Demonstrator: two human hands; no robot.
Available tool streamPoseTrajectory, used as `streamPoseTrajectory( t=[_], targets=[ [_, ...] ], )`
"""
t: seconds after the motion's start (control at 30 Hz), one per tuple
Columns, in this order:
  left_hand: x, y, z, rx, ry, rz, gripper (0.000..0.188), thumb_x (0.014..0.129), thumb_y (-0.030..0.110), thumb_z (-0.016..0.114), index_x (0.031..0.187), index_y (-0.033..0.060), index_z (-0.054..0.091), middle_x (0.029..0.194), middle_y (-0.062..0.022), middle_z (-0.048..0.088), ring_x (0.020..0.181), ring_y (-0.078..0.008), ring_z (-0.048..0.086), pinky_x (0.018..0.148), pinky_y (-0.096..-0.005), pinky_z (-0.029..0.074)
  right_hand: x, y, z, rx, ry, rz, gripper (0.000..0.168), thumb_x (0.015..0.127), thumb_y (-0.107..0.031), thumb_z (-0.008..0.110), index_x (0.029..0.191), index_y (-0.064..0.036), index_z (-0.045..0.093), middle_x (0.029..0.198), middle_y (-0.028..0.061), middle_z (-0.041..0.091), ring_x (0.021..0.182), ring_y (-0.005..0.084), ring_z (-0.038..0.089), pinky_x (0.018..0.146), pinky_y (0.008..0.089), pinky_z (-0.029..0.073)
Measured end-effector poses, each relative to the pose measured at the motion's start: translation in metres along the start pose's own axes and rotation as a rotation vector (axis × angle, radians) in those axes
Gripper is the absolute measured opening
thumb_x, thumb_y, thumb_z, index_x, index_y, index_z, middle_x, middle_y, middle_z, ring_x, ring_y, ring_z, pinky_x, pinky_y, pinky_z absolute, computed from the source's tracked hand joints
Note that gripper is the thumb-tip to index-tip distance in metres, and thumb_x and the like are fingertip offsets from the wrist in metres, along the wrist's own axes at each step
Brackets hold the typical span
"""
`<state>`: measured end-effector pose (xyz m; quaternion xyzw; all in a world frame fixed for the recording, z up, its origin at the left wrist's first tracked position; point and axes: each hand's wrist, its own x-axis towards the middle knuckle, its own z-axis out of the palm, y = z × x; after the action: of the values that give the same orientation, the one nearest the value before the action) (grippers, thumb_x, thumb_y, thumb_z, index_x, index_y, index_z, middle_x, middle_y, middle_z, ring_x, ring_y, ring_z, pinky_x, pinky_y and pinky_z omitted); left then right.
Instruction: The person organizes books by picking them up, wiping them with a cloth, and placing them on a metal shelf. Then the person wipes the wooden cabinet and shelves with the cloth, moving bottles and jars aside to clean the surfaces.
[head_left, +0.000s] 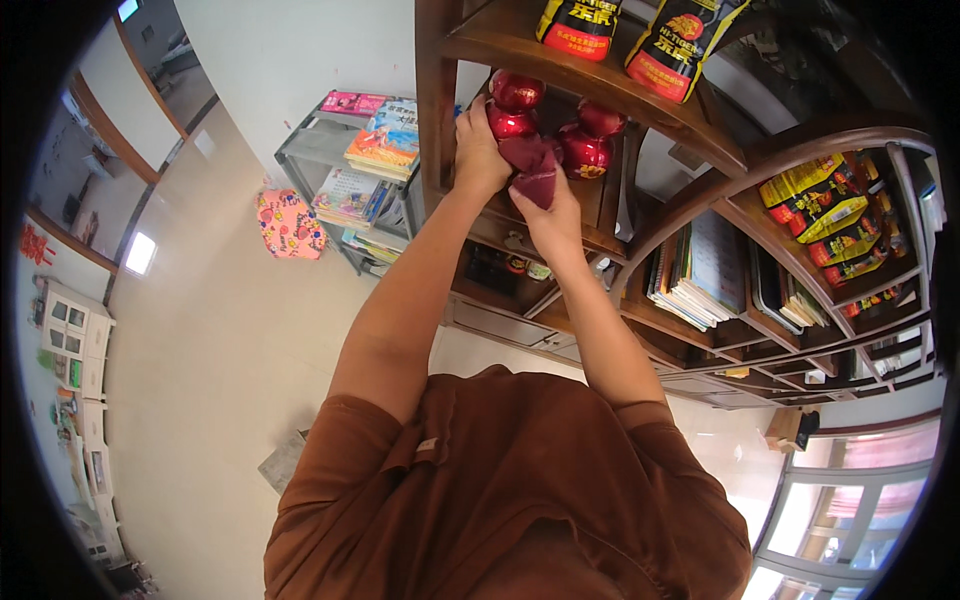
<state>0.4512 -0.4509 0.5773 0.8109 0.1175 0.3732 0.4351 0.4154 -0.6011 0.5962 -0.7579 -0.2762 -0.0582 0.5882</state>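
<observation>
Both arms reach up to a compartment of a dark wooden shelf unit (592, 232). My left hand (480, 154) is around the side of a shiny red gourd-shaped ornament (513, 105), its fingers on the ornament's left edge. In my right hand (551, 217) is a dark maroon cloth (536, 169), bunched and lying against the lower front of that ornament. A second red gourd-shaped ornament (589, 146), with a gold mark low on it, stands just right of the cloth. Where my left fingertips end behind the ornament is hidden.
On the shelf board above stand black, yellow and red drink packs (664, 56). A grey metal rack (307, 142) with picture books (382, 139) is at the left, a pink patterned bag (289, 225) beside it. Books (705, 262) and more packs (825, 210) fill compartments at the right.
</observation>
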Motion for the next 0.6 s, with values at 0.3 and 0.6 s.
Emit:
streamPoseTrajectory(
  t=[0.3, 0.6],
  targets=[
    [0.011, -0.029, 0.009, -0.113, -0.084, 0.205, 0.087, 0.080, 0.023, 0.077, 0.152, 0.0091, 0.031, 0.152, -0.0236, 0.034, 0.140, -0.0446, 0.038, 0.114, -0.0455, 0.038, 0.043, -0.007, 0.022, -0.239, 0.167, -0.268, 0.093, 0.076, -0.017, 0.080, 0.152, 0.003, 0.030, 0.140, 0.0289, 0.046, 0.125, 0.0484, 0.052, 0.099, 0.0478, 0.049],
    [0.001, -0.012, 0.000, -0.042, -0.008, 0.221, 0.091, 0.074, 0.028, 0.083, 0.150, 0.0117, 0.035, 0.142, -0.0230, 0.043, 0.130, -0.0444, 0.047, 0.108, -0.0463, 0.043, 0.010, 0.000, 0.009, -0.533, 0.004, -0.099, 0.062, 0.081, -0.020, 0.076, 0.137, -0.005, 0.053, 0.128, 0.0248, 0.060, 0.118, 0.0463, 0.058, 0.098, 0.0487, 0.050]
  ],
)
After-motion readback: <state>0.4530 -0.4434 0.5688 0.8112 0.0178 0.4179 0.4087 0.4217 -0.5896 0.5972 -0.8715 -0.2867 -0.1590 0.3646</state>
